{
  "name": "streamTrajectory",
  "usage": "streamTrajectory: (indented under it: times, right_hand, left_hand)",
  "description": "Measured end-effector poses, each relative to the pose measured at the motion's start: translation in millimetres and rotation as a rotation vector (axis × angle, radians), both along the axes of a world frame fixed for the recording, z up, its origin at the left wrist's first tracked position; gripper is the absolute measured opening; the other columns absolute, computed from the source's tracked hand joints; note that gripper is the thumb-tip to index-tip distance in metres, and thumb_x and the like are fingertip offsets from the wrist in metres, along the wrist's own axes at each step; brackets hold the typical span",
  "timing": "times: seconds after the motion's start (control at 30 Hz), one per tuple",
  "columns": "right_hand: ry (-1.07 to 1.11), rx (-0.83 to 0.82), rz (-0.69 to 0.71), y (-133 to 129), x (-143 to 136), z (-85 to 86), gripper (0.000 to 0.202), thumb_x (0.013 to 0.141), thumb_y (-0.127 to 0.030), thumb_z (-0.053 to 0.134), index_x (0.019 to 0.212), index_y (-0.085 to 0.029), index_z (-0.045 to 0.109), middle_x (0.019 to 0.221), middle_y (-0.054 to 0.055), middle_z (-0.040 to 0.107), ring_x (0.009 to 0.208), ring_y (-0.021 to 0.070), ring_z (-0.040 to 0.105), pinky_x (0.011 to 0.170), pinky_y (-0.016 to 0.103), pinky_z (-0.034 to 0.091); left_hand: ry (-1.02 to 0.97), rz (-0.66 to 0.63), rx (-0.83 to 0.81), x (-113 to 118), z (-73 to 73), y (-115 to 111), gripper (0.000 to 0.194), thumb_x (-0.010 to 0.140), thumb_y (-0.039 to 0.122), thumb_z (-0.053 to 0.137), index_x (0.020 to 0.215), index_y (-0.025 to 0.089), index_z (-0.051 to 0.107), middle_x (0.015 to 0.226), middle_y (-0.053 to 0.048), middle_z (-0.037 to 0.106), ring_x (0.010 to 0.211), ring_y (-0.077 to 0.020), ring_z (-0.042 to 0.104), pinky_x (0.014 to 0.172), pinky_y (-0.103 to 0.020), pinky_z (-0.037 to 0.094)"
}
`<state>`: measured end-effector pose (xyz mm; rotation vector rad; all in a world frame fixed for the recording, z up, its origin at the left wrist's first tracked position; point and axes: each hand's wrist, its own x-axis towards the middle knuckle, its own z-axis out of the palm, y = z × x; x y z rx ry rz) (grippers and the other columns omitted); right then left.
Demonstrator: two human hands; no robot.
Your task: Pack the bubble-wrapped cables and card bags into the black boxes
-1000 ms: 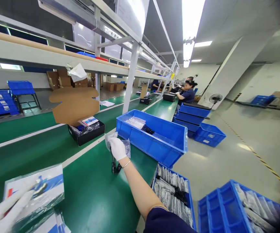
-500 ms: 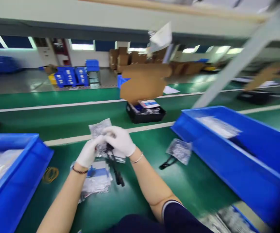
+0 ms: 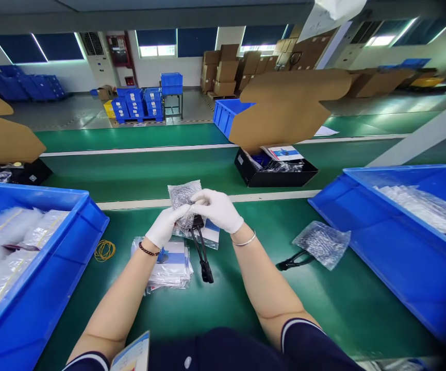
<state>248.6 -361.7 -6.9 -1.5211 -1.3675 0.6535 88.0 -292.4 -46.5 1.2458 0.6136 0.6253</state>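
Both of my hands wear white gloves and meet over a silvery bubble-wrap pouch [image 3: 184, 196] with black cables [image 3: 203, 257] hanging out of its lower end. My left hand [image 3: 167, 225] grips the pouch's left side, its fingers closed. From the right, my right hand [image 3: 219, 210] pinches the pouch near its middle, fingertips touching those of the left. Just below lies a stack of printed cards in clear bags [image 3: 172, 268], with one more bagged card [image 3: 210, 234] partly hidden under the pouch. A second bubble-wrap pouch [image 3: 322, 243] with a black cable rests on the green table to the right.
A blue bin [image 3: 79, 226] of white packets stands at left, rubber bands [image 3: 104, 251] beside it. Another blue bin [image 3: 385, 263] with clear packets is at right. Beyond the white line sits an open black box [image 3: 280, 178] with its brown cardboard lid [image 3: 284, 108] raised.
The view has swung left and steadied, so everything sits farther right in the picture. Both hands still hold the pouch, and the cables hang from it as before.
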Motion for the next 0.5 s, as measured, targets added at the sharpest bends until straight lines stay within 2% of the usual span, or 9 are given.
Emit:
streamTrajectory:
  times: [0.07,0.27,0.5]
  right_hand:
    - [0.002,-0.004,0.007,0.1,0.2,0.0,0.025,0.067,-0.032,0.072,0.086,-0.017,0.067,0.072,0.000,0.067,0.069,0.0154,0.062,0.068,0.028,0.050]
    - [0.017,-0.006,0.017,-2.3,1.2,2.7,0.026,0.067,-0.030,0.073,0.089,-0.017,0.067,0.072,0.000,0.066,0.068,0.0153,0.062,0.068,0.028,0.051]
    - [-0.013,-0.003,0.046,-3.5,3.6,1.7,0.027,0.069,-0.032,0.073,0.091,-0.018,0.068,0.073,-0.001,0.067,0.069,0.0154,0.063,0.071,0.029,0.052]
  left_hand:
    - [0.010,-0.006,0.012,-0.6,1.6,0.1,0.039,0.077,0.045,0.068,0.101,0.014,0.073,0.092,-0.004,0.073,0.101,-0.0271,0.061,0.098,-0.038,0.041]
    - [-0.068,-0.067,0.007,2.3,2.5,-0.4,0.037,0.081,0.042,0.065,0.108,0.017,0.071,0.116,-0.004,0.067,0.115,-0.0264,0.056,0.105,-0.037,0.037]
    - [-0.086,-0.099,-0.007,2.7,4.3,-1.3,0.035,0.082,0.040,0.065,0.108,0.017,0.072,0.118,-0.004,0.067,0.119,-0.0266,0.055,0.109,-0.037,0.035]
